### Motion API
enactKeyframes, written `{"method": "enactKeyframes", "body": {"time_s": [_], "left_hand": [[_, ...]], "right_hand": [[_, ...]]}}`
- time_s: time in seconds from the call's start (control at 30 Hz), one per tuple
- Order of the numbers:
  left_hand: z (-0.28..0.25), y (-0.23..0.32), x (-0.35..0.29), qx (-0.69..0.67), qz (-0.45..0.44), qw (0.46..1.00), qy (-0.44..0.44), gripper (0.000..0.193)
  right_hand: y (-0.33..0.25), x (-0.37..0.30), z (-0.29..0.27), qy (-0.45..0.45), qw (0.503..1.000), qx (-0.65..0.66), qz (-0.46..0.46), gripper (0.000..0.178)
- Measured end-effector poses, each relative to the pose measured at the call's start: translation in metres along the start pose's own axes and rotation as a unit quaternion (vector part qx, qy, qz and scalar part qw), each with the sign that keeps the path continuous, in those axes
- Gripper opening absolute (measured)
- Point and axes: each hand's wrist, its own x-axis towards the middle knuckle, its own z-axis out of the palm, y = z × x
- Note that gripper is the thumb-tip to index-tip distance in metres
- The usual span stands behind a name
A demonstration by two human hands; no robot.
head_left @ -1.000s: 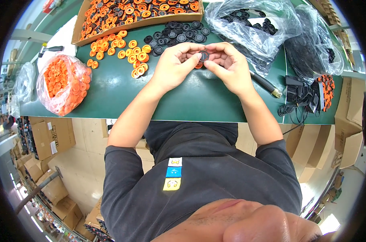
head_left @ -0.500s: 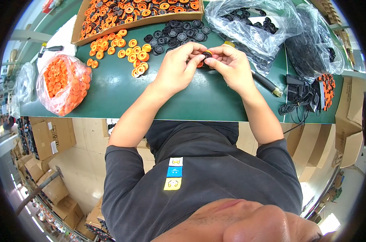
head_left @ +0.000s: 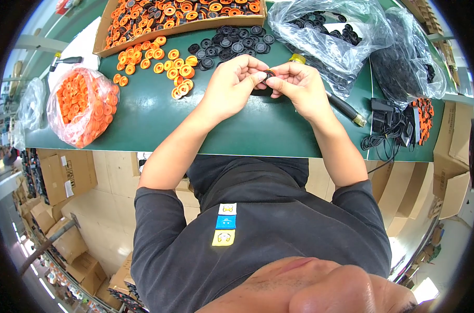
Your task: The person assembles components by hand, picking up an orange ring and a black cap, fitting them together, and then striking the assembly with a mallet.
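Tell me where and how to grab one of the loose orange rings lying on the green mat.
Take an outlying orange ring at the left edge of the scatter, where bare green mat shows around it. It lies flat, so come straight down from above and pinch across its outer rim. The left hand is nearer, but both hands are pinching a small dark part.

Your left hand [head_left: 232, 86] and right hand [head_left: 298, 86] meet at centre, fingertips pinched together. Both forearms extend forward from bent elbows, wrists slightly flexed, thumbs opposing curled index fingers.
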Motion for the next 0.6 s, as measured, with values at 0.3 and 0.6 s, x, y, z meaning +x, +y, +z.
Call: {"method": "enactKeyframes", "body": {"time_s": [0.3, 0.6], "left_hand": [[-0.0028, -0.0009, 0.0027, -0.079, 0.010, 0.997, -0.002, 0.018], [-0.0020, 0.0021, 0.0018, -0.083, 0.026, 0.996, -0.013, 0.019]], "right_hand": [[0.0021, 0.0032, -0.0074, -0.045, 0.992, 0.117, 0.000, 0.036], [0.0026, 0.0034, -0.0069, -0.045, 0.994, 0.100, -0.008, 0.037]]}}
